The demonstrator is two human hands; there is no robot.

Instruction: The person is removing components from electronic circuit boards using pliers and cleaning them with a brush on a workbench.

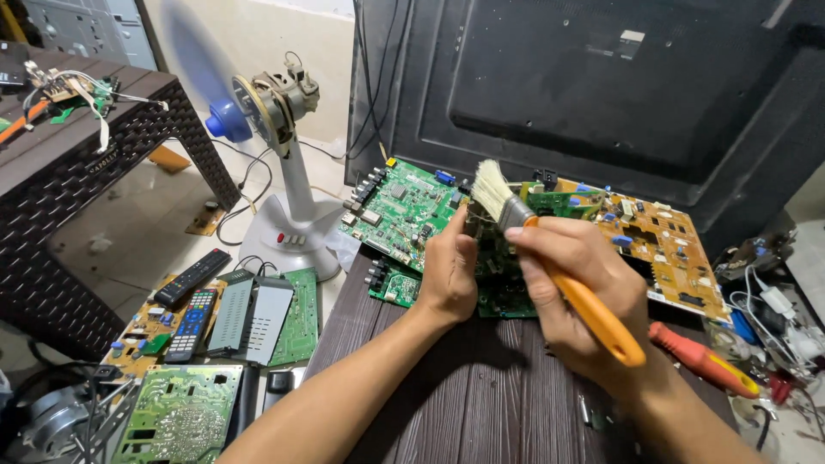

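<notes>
Green circuit board [494, 258] stands tilted up on edge near the middle of the dark ribbed desk [481, 395], toward its far edge, and it appears to be in the midst of being brushed clean. The left hand [449, 273] clasps the board's left side, thumb along its near face, propping it upright. The right hand [577, 288] is wrapped around the orange handle of a paintbrush [516, 215], whose pale bristles point up and away over the board's upper edge, touching or just above it; which, I cannot tell. By my judgement the next stroke calls for a firm hold from the left hand while the bristles sweep lightly across the components.

Just behind, a larger green board [404, 206] leans toward the desk's far left corner, and a tan board [666, 245] lies toward the far right. An orange-handled screwdriver [705, 359] rests near the right edge. Beyond the left edge, on the floor, stand a table fan [284, 172], two remote controls [191, 301] and more boards [176, 425]
</notes>
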